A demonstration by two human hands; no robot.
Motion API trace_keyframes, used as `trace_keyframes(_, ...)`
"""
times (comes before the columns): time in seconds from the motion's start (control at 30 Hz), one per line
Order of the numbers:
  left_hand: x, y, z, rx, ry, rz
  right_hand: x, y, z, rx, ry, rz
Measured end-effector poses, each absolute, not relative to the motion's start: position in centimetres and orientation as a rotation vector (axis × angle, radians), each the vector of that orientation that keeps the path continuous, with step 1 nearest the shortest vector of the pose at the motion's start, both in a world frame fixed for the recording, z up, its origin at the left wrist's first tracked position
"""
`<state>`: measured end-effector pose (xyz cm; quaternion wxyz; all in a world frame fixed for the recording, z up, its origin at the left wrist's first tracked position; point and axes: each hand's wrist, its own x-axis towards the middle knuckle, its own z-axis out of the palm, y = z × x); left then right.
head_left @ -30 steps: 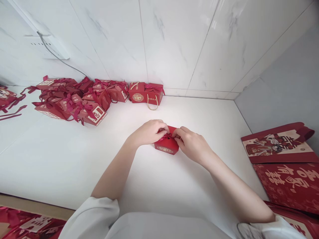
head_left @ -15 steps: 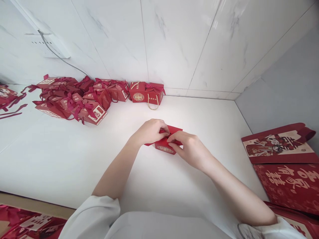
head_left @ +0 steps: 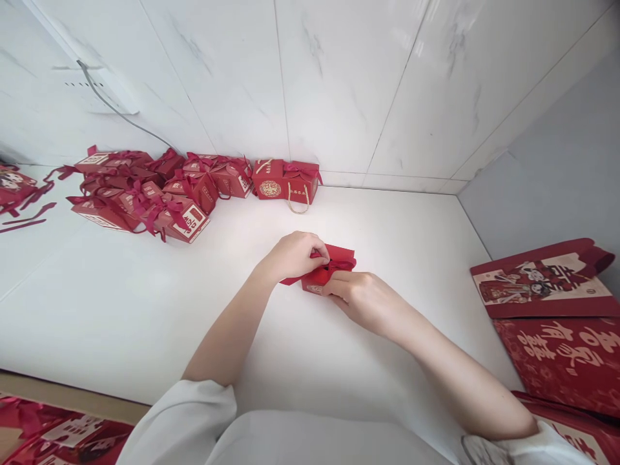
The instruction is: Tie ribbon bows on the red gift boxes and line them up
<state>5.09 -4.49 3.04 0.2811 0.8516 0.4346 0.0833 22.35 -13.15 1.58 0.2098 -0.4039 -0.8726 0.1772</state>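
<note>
A small red gift box (head_left: 314, 281) with a gold emblem sits on the white tabletop, partly covered by my hands. Dark red ribbon (head_left: 341, 265) lies across its top and loops out to the right. My left hand (head_left: 301, 253) comes over the box from the left, thumb and fingertips pinched on the ribbon near the middle. Against the near right side of the box, my right hand (head_left: 356, 294) has its fingers closed and pointing inward. What those fingertips hold is hidden by the hand itself.
Several red gift boxes (head_left: 167, 216) with bows are heaped at the back left. Beside them, by the tiled wall, stands a red box with a gold cord handle (head_left: 287, 182). Red gift bags (head_left: 547, 281) lie at the right. A carton of red packages (head_left: 68, 429) is bottom left.
My right hand has moved down toward the near side of the box, uncovering the ribbon loop on top. My left hand keeps its pinch in the same place.
</note>
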Motion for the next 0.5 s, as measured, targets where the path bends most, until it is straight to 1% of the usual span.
trace_keyframes(0.17,4.9,-4.3,3.3,2.174,1.106,0.23,23.3,-13.0,2.4,-1.201,-2.361,0.738)
trace_keyframes(0.3,5.2,-4.3,2.9,2.155,1.144,0.268,23.2,-13.0,2.5,-1.237,-2.395,0.735)
trace_keyframes(0.37,5.3,-4.2,2.7,2.159,1.141,0.274,23.3,-13.2,2.8,-1.188,-2.442,0.724)
trace_keyframes(0.5,5.3,-4.2,2.5,2.135,1.115,0.278,23.3,-13.6,3.5,-0.926,-2.58,0.835)
